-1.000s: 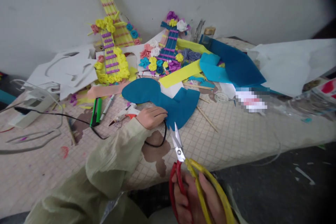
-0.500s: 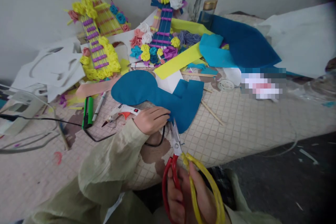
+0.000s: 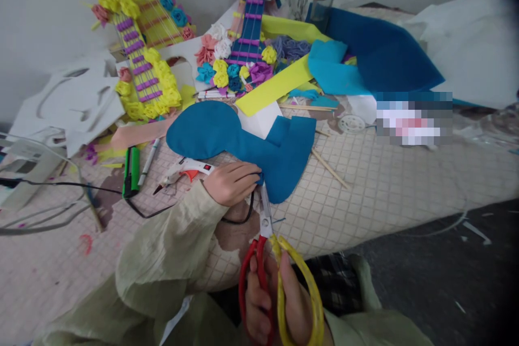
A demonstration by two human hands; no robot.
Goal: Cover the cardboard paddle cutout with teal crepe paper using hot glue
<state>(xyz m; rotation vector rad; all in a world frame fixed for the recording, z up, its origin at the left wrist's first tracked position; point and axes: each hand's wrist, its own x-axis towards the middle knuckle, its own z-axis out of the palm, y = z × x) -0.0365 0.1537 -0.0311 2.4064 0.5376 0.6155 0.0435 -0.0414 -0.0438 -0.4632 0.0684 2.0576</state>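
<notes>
A dark blue felt sheet (image 3: 203, 128), cut with a rounded lobe and a notch, lies on the quilted table cover. My left hand (image 3: 230, 183) pinches its near edge, fingers closed. Low in the view, my right hand (image 3: 279, 297) grips scissors (image 3: 265, 221) with one red and one yellow handle. Their blades are nearly closed, with the tips against the felt's near edge close to my left fingertips. Just left of my left hand lies a white glue gun (image 3: 184, 168), its rear end hidden behind the hand.
A green cutter (image 3: 131, 172) and a white marker (image 3: 148, 161) lie to the left by cables. Flower-decorated paper guitars (image 3: 249, 38) lean at the back. A wooden stick (image 3: 330, 168) lies right. The table edge drops to a dark floor (image 3: 425, 275).
The scissor blades have come together at the felt's edge, and the handles have drawn closer and shifted slightly left. My left hand keeps its pinch on the felt.
</notes>
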